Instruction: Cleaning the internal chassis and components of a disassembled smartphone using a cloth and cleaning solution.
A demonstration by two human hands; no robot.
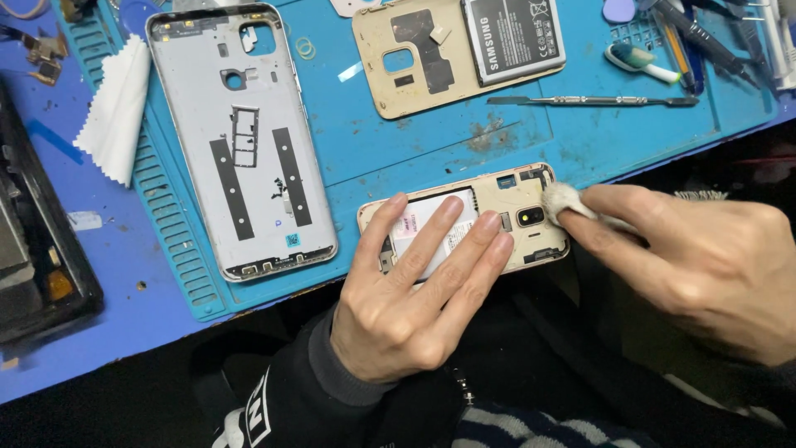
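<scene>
Blue bench w/ a teal silicone repair mat (497, 145) on top, dark clothing of the person at the bottom edge. Left hand (414, 290) lies flat, fingers spread & extended, pressing down on an opened gold phone (531, 236) w/o its back cover; it grips nothing, just pins it. Right hand (705, 265) comes in from the right, fingers pinched shut on a small white cotton wad (562, 202) that touches the phone's top end just beside the rear camera lens (531, 217). Phone sits at the mat's near edge, long axis running left-right, camera end toward the right hand, so the right hand is nearer the lens & the left covers the battery bay. Further out: a larger grey phone back panel (245, 141) to the left, a white cloth (116, 112) beyond it, a gold back cover (414, 58) w/ a loose battery (514, 37) up top, a metal spudger (593, 101) and other tools at upper right.
</scene>
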